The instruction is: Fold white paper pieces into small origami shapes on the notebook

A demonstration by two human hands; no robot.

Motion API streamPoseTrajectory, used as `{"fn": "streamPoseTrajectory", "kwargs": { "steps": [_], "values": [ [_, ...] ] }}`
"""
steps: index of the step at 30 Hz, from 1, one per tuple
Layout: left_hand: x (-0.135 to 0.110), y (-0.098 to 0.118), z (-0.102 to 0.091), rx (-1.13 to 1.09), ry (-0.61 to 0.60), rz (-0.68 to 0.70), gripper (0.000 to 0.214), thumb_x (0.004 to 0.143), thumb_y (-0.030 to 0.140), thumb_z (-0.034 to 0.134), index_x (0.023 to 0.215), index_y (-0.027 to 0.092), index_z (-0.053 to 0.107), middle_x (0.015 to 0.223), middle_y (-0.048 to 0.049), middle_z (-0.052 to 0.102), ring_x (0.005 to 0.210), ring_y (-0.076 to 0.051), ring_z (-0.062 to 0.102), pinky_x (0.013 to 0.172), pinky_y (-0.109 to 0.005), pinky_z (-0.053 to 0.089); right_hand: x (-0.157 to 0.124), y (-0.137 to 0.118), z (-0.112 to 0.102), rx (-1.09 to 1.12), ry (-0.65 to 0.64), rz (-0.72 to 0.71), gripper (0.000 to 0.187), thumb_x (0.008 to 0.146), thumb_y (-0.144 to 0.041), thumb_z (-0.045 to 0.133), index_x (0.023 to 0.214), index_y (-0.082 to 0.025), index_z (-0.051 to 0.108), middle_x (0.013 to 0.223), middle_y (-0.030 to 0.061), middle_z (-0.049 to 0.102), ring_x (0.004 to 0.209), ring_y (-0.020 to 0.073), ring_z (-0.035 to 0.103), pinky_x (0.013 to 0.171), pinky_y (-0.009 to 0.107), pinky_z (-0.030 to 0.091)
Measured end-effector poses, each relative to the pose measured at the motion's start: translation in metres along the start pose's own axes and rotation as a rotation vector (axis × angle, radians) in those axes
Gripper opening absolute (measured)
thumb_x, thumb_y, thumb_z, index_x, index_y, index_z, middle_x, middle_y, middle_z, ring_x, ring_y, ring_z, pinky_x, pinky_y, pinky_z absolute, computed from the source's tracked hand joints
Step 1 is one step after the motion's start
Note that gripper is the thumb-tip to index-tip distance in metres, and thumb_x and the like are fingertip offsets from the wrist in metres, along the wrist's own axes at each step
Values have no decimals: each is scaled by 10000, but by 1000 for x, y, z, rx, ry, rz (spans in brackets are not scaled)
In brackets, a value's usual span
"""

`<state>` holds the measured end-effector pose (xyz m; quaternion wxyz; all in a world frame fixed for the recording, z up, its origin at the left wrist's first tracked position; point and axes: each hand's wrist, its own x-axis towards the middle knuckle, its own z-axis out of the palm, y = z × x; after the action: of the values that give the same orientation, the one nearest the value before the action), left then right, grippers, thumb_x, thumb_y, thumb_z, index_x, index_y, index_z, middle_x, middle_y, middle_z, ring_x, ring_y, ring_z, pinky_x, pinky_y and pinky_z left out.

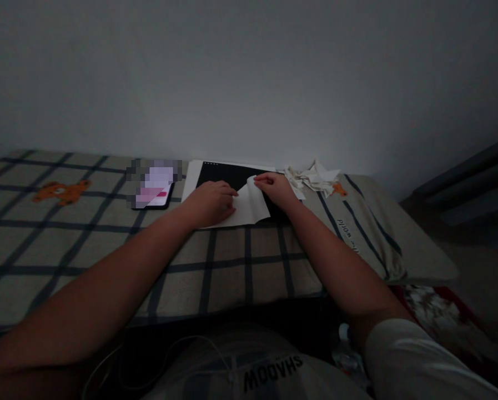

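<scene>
A white sheet (247, 211) of smooth, matt paper, softly creased. A black sheet (219, 173), flat and dull. A crumpled paper pile (315, 179), rough with sharp folds. The checked cover (229, 278) is matt cloth, slightly coarse. The phone (159, 180) has a smooth, glass-like screen. From where I stand, the wall (249, 83) looks matt and even, the bottle (348, 358) clear plastic, the shirt (273, 383) soft, dull cloth.

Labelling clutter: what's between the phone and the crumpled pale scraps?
Head view: between the phone and scraps lie a black panel and, partly over it, a white sheet, with the left grip and right grip at the sheet.
</scene>
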<state>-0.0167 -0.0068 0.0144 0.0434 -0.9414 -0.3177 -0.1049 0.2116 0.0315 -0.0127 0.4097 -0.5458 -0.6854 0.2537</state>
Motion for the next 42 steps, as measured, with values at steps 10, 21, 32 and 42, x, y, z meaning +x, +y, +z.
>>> {"fn": "streamPoseTrajectory", "kwargs": {
  "steps": [10,21,32,42],
  "values": [
    [0,3,10,37,-56,-23,406,871,208,401,1248,240,547,1308,-47,571,1179,-224,492,896,-382,390,-2,-3,-3,-194,-6,-27,226,750,-243,600,921,-150,716,643,-2,599,584,115,502,588,253,391],
    [2,-2,15,48,25,-89,352,915,290,367,1158,220,612,1304,-40,569,1159,-240,489,851,-370,394,-6,-7,8,-175,-112,-125,202,772,-231,591,910,-156,719,781,33,694,671,127,578,644,252,428],
    [4,-4,13,44,-19,-79,353,866,249,402,1166,242,588,1340,-44,536,1180,-245,472,864,-381,383,1,-4,16,-31,-68,-33,208,785,-267,604,921,-148,707,880,63,710,776,146,622,729,284,469],
    [3,-3,17,77,25,-81,338,884,260,391,1161,221,581,1326,-58,538,1167,-274,474,865,-411,375,0,-6,14,-182,-103,-96,256,751,-149,560,952,-124,716,762,34,679,651,118,559,652,251,426]
  ]
}}
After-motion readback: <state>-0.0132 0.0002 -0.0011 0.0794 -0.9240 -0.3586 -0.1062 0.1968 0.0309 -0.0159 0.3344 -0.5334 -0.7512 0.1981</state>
